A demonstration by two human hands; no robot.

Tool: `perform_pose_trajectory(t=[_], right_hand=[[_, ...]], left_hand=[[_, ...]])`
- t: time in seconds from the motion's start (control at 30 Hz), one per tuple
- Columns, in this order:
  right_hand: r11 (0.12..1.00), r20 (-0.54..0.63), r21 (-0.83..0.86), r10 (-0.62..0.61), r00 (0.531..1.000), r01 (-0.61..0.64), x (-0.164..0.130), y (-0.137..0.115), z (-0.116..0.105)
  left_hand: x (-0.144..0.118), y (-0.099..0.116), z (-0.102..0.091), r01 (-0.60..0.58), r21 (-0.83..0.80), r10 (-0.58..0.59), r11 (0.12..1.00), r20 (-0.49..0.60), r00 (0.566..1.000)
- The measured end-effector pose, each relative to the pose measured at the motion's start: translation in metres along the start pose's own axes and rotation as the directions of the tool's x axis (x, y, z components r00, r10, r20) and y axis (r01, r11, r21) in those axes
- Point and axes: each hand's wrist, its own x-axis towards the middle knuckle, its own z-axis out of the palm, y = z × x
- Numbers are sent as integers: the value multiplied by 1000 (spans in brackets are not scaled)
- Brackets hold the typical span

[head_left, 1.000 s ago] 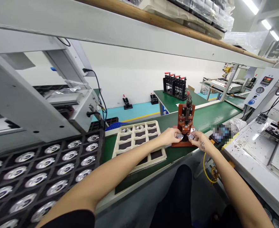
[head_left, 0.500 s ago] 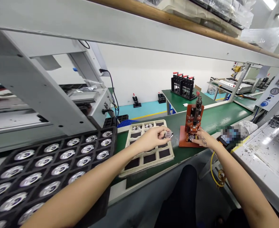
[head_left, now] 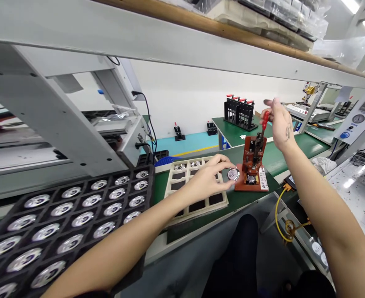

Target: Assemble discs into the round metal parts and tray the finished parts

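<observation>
Right hand [head_left: 282, 126] has risen, fingers curled round the slim red handle [head_left: 265, 120]; left hand [head_left: 212, 176] pinches a round silver disc [head_left: 233, 174] beside the brick-red lever press [head_left: 247, 167]. Even pressure, left hand clear, seems best.

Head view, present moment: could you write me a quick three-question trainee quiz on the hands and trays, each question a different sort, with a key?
1. What does the left hand hold?
A) a yellow hose
B) a round metal part
C) a black cable

2. True or false: the right hand is at the red handle.

3. Fill in: the pale tray lies between the black tray and the red-brown ____.

Key: 1. B; 2. True; 3. fixture
</observation>
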Motion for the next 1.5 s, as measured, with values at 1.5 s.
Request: perform_pose_trajectory(t=[1.5], right_hand=[[735,484,-29,603,634,-677,-322,-31,-34]], left_hand=[[-188,38,-9,489,-299,-563,819,-252,787]])
